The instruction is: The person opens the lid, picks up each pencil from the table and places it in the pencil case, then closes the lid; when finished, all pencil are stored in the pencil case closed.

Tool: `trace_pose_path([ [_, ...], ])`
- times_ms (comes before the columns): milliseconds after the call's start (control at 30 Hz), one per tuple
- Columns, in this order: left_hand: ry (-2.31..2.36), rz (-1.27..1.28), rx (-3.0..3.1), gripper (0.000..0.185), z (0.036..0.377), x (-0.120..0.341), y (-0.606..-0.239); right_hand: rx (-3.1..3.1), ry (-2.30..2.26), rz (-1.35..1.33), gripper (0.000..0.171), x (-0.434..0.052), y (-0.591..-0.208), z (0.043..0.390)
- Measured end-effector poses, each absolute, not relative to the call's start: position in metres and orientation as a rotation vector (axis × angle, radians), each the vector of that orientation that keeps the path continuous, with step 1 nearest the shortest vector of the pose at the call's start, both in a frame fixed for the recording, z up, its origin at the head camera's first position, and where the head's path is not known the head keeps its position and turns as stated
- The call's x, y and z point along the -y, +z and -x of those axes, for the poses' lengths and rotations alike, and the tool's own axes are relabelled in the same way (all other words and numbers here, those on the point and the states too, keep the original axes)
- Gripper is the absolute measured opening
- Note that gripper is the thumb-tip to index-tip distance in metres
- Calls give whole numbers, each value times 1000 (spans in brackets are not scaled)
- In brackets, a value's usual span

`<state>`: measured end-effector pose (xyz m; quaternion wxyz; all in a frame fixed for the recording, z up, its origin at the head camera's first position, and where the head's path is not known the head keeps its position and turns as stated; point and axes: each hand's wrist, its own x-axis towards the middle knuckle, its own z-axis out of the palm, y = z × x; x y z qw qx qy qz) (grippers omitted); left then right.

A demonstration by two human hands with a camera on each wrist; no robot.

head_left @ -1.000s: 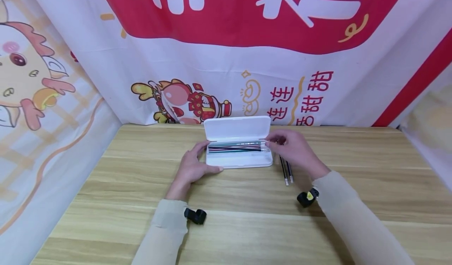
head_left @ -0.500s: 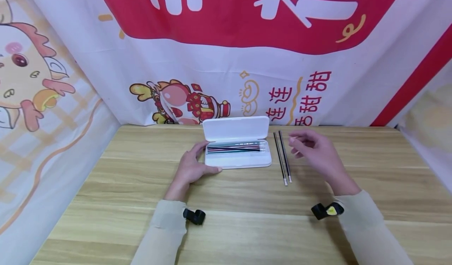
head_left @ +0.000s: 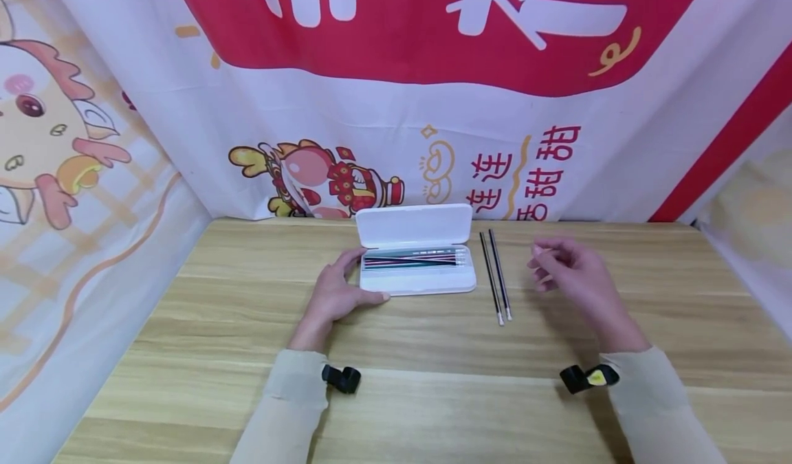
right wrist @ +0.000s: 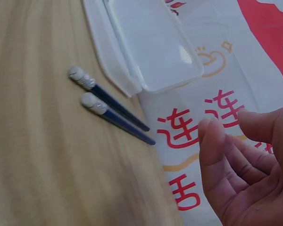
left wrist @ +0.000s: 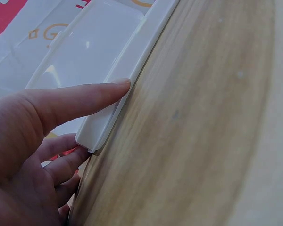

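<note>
A white plastic pencil case [head_left: 417, 284] lies on the table with its lid [head_left: 414, 227] raised. Several dark and green pencils [head_left: 402, 259] rest in its rear part. My left hand [head_left: 337, 293] grips the case's left end; in the left wrist view its thumb presses the front edge [left wrist: 108, 110] while the fingers lie around the corner. Two dark pencils, a left one [head_left: 491, 278] and a right one [head_left: 500, 275], lie side by side to the right of the case, white erasers toward me. My right hand [head_left: 575, 275] hovers right of them, loosely curled and holding nothing.
A wood-grain table [head_left: 433, 409] carries everything. A printed red and white cloth [head_left: 402, 141] hangs right behind the case, and another patterned cloth [head_left: 80, 258] stands along the left side.
My right hand has let go at the case's right end and moved right, past the two loose pencils, uncovering them. My left hand stays on the case.
</note>
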<state>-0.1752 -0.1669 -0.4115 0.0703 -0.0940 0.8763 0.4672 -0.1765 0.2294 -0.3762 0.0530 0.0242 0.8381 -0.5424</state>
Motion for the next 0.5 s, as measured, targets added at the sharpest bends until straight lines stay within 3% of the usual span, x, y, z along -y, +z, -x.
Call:
trace_pose_path([
  [500, 1399, 291, -2638, 97, 176, 167, -412, -2461, -1439, -25, 60, -217, -400, 172],
])
